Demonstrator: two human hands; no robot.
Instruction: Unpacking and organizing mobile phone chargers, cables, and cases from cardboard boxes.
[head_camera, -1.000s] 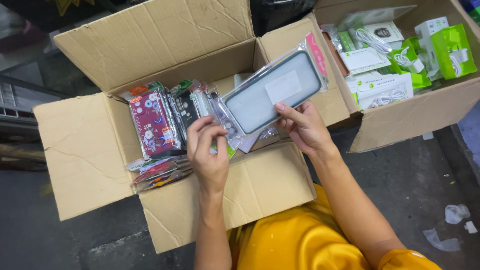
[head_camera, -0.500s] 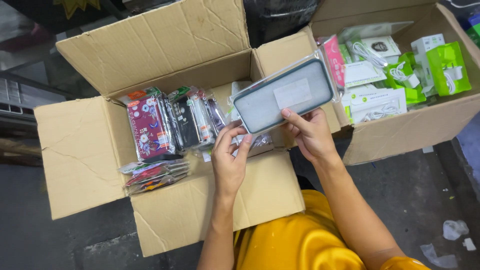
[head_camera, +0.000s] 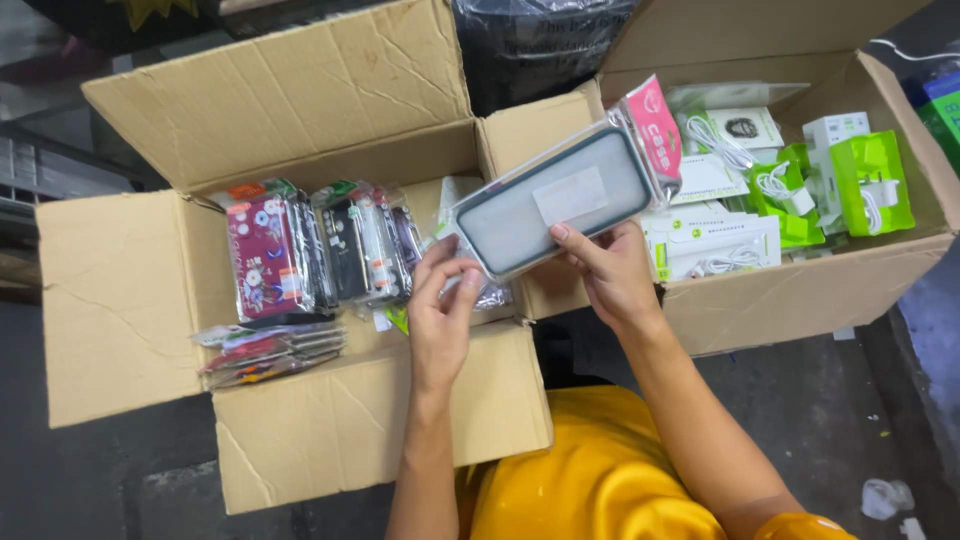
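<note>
Phone case (head_camera: 565, 200) in clear sleeve, pinched at lower edge by right hand (head_camera: 610, 272) and at left corner by left hand (head_camera: 440, 310), above open cardboard box (head_camera: 300, 130). Probably light, stiff, slippery; best gripped along edges.

We had one head-worn view; it looked steeply down, close over two open cardboard boxes (head_camera: 300, 420) on the floor.
</note>
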